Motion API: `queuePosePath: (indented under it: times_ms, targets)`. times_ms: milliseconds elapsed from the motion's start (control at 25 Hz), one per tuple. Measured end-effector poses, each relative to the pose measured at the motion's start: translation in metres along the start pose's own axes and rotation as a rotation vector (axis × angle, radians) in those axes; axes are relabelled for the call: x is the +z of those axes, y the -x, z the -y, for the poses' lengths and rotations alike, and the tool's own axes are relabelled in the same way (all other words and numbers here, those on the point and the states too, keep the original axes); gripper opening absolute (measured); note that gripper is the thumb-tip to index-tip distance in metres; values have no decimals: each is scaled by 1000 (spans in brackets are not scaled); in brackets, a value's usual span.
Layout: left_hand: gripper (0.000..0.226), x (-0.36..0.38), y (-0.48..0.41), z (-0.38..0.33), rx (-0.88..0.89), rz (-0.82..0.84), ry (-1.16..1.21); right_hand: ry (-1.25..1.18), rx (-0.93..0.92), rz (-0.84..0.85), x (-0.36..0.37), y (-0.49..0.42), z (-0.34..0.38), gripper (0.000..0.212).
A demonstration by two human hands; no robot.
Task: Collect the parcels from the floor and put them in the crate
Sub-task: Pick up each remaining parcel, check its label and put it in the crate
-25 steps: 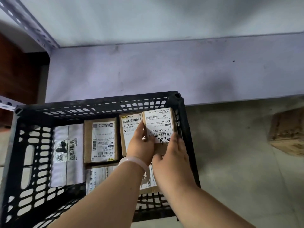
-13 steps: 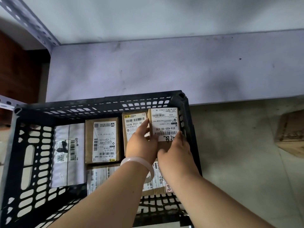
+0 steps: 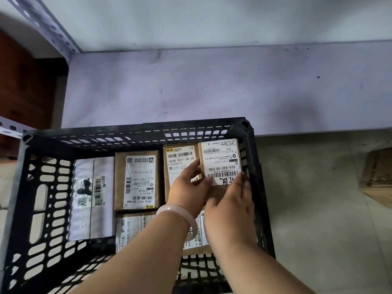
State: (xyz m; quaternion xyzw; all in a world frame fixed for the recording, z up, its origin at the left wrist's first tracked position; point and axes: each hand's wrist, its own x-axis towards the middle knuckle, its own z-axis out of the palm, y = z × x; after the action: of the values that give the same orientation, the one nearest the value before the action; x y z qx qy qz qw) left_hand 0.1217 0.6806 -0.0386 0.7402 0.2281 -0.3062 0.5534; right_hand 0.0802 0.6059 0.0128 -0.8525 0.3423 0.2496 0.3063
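Grip: I see both hands on one small parcel. The left hand pinches its left edge with the thumb on top. The right hand clasps its near right corner, fingers laid along the side.
Parcel: label up, inside the black crate at the far right corner, its right edge close to the crate wall.
Left of the grip: a brown 502B parcel sits just beside the held one. Further left are a brown box and then a grey mailer bag.
Under the wrists: a near parcel, mostly hidden, so I can't tell how it lies.
Left wrist: pale bangle.
Right of the grip: outside the crate and well apart, a blurred cardboard box on the floor.
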Motion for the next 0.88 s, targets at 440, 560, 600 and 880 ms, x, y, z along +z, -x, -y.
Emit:
queuePosePath:
  times_ms: [440,560,600,880]
  targets:
    - [31,-9,0,2,14,-32,3,55,-149,-50,3,13,7,76]
    - [31,-6,-1,5,-29,12,110,113,-165,-43,5,15,6,77]
    - [34,-5,-2,8,-40,16,151,116,-164,-52,5,15,5,78]
    - [44,-6,4,11,12,-36,2,55,22,22,7,2,-6,78]
